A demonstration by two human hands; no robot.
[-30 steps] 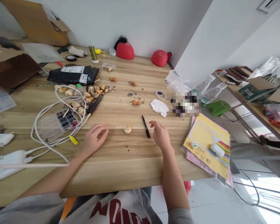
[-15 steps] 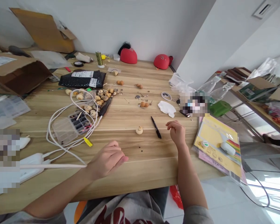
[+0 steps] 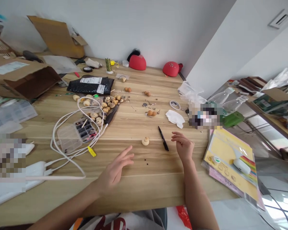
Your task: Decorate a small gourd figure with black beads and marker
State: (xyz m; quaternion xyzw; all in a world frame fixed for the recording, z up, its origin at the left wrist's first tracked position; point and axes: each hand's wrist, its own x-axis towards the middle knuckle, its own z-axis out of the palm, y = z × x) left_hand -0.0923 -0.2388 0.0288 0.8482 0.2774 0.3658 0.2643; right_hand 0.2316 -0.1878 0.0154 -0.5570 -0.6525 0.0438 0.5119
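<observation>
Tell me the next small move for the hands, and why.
Probably ease the empty right hand onto the slim black pen on the light wood table. Its fingertips sit just beside the pen, not touching. The open left hand is empty too, and farther off, with the small pale gourd-shaped wooden piece nearest it.

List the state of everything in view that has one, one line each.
left hand, open, fingers spread, empty
right hand, loosely curled, empty
black pen, lying flat on the table
small gourd, upright
plastic compartment box, open, lid lying flat
cardboard box, flaps open
white tissue, crumpled
white cable, looped loosely across the box
</observation>
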